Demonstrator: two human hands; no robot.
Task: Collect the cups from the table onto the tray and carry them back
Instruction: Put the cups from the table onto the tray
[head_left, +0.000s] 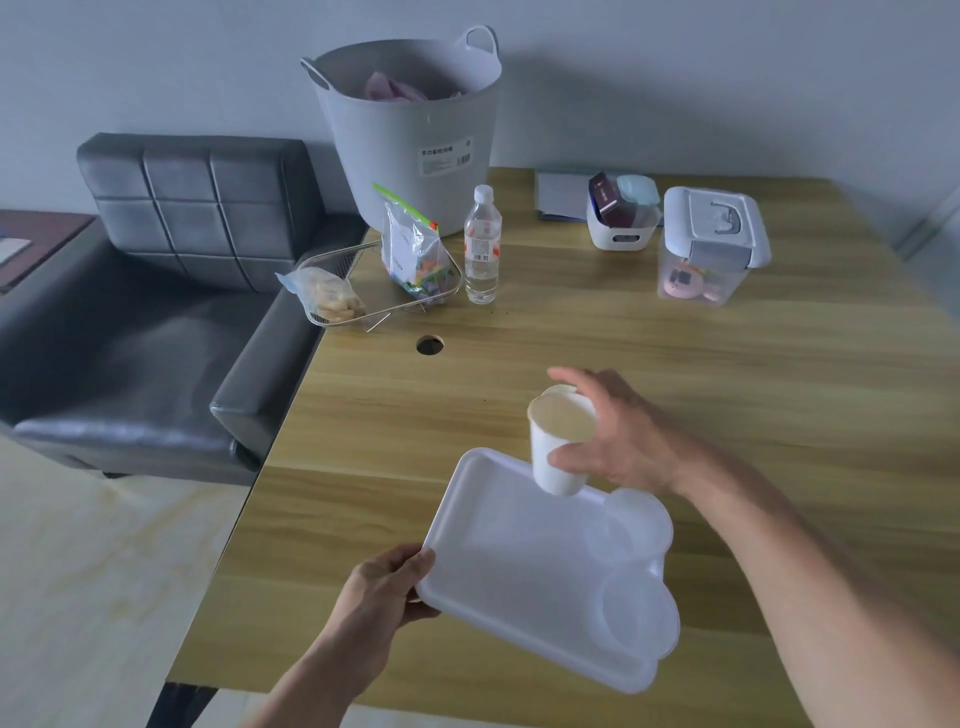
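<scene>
With the right hand (618, 447) clamped on the cups (558, 441) over the tray's (530, 582) far edge and the left hand (387, 582) gripping its near-left corner above the worktop (779, 389), we judged it best to level the tray before lowering them.

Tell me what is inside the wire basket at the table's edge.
The wire basket holds a clear bag of biscuits and a zip bag of colourful small pieces. Anything beneath the bags is covered and cannot be seen.
</scene>
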